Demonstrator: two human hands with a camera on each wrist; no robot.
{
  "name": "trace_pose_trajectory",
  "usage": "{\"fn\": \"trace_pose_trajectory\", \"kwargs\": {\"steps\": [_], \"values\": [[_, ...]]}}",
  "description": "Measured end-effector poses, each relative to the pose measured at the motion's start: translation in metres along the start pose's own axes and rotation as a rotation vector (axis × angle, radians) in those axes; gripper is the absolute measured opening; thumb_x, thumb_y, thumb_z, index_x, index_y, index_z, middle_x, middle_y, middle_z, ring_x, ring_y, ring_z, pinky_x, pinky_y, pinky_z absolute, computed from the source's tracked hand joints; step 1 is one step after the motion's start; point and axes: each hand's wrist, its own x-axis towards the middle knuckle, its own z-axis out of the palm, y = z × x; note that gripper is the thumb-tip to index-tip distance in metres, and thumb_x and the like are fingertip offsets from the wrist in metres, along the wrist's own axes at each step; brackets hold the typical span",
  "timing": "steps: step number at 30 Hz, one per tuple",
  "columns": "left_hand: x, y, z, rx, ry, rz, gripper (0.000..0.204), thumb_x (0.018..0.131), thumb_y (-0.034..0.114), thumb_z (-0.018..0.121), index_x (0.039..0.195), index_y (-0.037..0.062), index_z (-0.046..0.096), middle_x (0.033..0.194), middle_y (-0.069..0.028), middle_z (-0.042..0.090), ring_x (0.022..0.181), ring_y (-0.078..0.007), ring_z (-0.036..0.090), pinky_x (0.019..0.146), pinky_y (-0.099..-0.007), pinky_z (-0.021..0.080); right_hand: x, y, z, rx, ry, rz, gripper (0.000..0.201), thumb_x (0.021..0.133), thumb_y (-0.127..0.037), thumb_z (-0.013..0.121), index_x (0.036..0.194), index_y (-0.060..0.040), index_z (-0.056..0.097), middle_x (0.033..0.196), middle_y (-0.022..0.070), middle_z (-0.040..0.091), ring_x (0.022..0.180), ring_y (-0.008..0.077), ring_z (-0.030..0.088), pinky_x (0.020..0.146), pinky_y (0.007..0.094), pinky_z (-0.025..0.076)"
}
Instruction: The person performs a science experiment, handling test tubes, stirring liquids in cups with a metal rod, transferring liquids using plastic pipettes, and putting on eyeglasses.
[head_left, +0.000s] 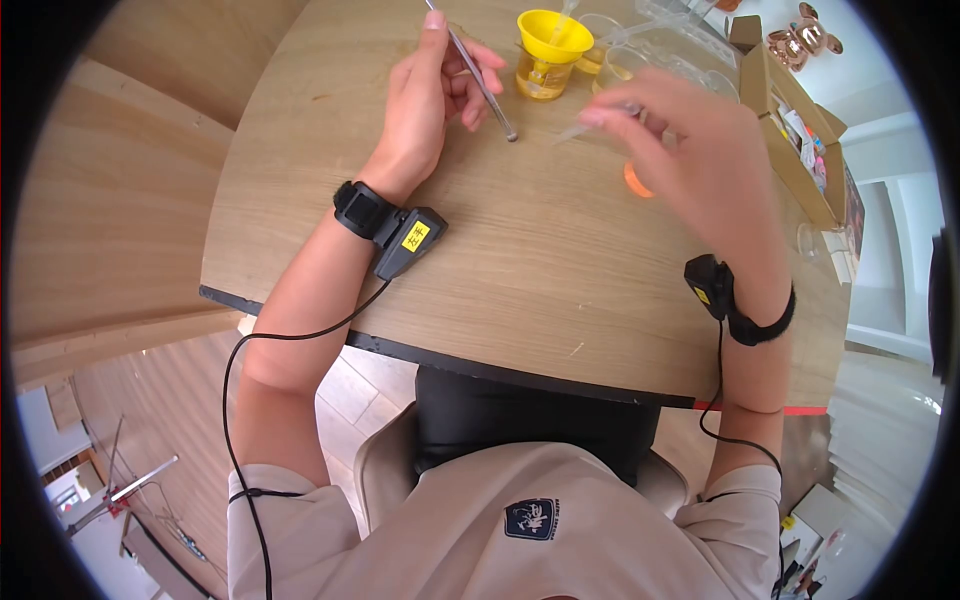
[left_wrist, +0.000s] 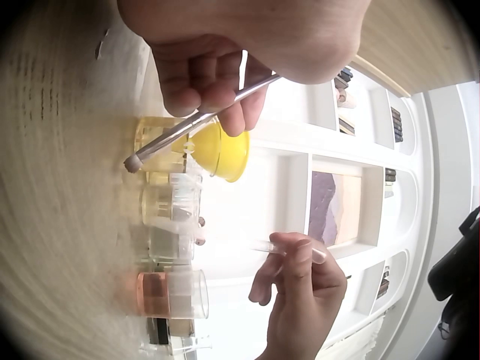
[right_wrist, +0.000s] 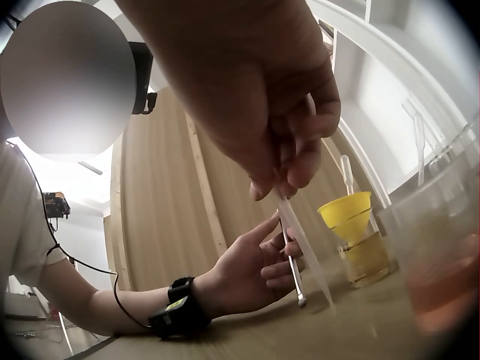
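My left hand (head_left: 420, 105) holds a thin metal rod (head_left: 480, 80) with a small rounded end, its tip slanting down over the table. In my right hand (head_left: 705, 150) a clear plastic dropper (right_wrist: 304, 244) is pinched between thumb and fingers, its thin tip pointing down toward the table. Beyond the left hand, a yellow funnel (head_left: 553, 36) sits in a beaker of yellow liquid (head_left: 540, 82), and a second dropper (right_wrist: 346, 172) stands in the funnel. A clear cup of orange liquid (left_wrist: 154, 294) is close by the right hand, which partly hides it in the head view.
More clear cups (left_wrist: 161, 202) stand in a row beside the funnel, with a clear plastic tray (head_left: 680, 35) behind. An open cardboard box (head_left: 800, 150) lies at the right, near a shiny bear figure (head_left: 803, 38). The table's dark front edge (head_left: 480, 372) is before the person's lap.
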Motion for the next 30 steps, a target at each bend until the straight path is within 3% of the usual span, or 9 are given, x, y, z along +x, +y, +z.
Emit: {"fn": "trace_pose_trajectory", "kwargs": {"steps": [2,6,8,9,15,17,27,30], "values": [[-0.001,-0.001,-0.001,0.003,0.004,-0.002,0.067,0.107,0.057,0.028,0.097,0.0007,0.064,0.077,-0.0068,0.061,0.053,-0.0115,0.044,0.051,-0.0283,0.037,0.0,-0.005,-0.008,-0.004,0.017,0.11,0.02,0.088,-0.029,0.075,0.089,-0.0087,0.072,0.073,0.0063,0.063,0.058,0.0213,0.056,0.055,0.0333,0.043],[0.0,0.0,0.0,0.0,-0.016,0.002,0.067,0.108,0.057,0.028,0.097,0.0007,0.064,0.077,-0.0069,0.061,0.053,-0.0114,0.044,0.051,-0.0282,0.037,-0.004,-0.001,-0.001,-0.041,0.054,0.018,0.023,0.087,-0.03,0.075,0.085,-0.0082,0.071,0.069,0.006,0.061,0.058,0.0213,0.057,0.055,0.0331,0.043],[-0.001,0.0,0.0,0.001,-0.025,0.009,0.067,0.108,0.057,0.028,0.097,0.0007,0.064,0.077,-0.0068,0.061,0.053,-0.0114,0.044,0.051,-0.0282,0.037,-0.004,-0.006,-0.008,-0.049,0.049,0.045,0.015,0.088,-0.022,0.076,0.091,-0.0075,0.074,0.071,0.003,0.06,0.055,0.0122,0.054,0.052,0.0271,0.041],[-0.001,0.0,0.0,0.0,-0.025,0.013,0.067,0.107,0.057,0.028,0.097,0.0008,0.064,0.076,-0.0066,0.061,0.053,-0.0113,0.044,0.051,-0.0278,0.037,-0.005,-0.005,-0.006,-0.05,0.048,0.045,0.015,0.088,-0.022,0.076,0.091,-0.0075,0.074,0.071,0.003,0.06,0.055,0.0122,0.054,0.052,0.0271,0.041],[0.0,-0.004,-0.002,-0.023,-0.013,-0.004,0.067,0.107,0.057,0.029,0.096,0.0009,0.064,0.075,-0.0063,0.062,0.051,-0.0109,0.043,0.049,-0.0269,0.036,-0.006,-0.004,-0.008,-0.093,-0.028,-0.017,0.018,0.087,-0.024,0.077,0.089,-0.0074,0.073,0.073,0.0036,0.063,0.055,0.014,0.057,0.051,0.0277,0.042],[0.0,-0.004,-0.001,-0.044,-0.012,0.001,0.066,0.107,0.056,0.03,0.095,0.0011,0.064,0.074,-0.0063,0.062,0.05,-0.0104,0.043,0.048,-0.0262,0.036,-0.005,-0.005,-0.004,-0.11,0.042,-0.089,0.024,0.087,-0.034,0.073,0.083,-0.011,0.07,0.075,0.0043,0.063,0.067,0.0263,0.063,0.058,0.0369,0.046],[-0.004,0.002,0.003,0.018,0.015,-0.008,0.063,0.107,0.058,0.03,0.096,0.0037,0.062,0.075,-0.0038,0.059,0.052,-0.0104,0.043,0.051,-0.0261,0.036,-0.006,-0.006,0.002,-0.019,-0.056,-0.064,0.023,0.089,-0.035,0.07,0.088,-0.0119,0.072,0.08,0.0006,0.066,0.072,0.0235,0.065,0.06,0.0351,0.049],[-0.003,0.001,0.003,0.006,0.0,0.003,0.064,0.107,0.058,0.03,0.097,0.0039,0.062,0.074,-0.0039,0.059,0.052,-0.0105,0.043,0.051,-0.0264,0.036,-0.004,-0.006,-0.002,0.001,0.006,-0.062,0.022,0.089,-0.033,0.07,0.09,-0.0113,0.073,0.084,0.002,0.066,0.073,0.0249,0.065,0.062,0.0366,0.049]]}}
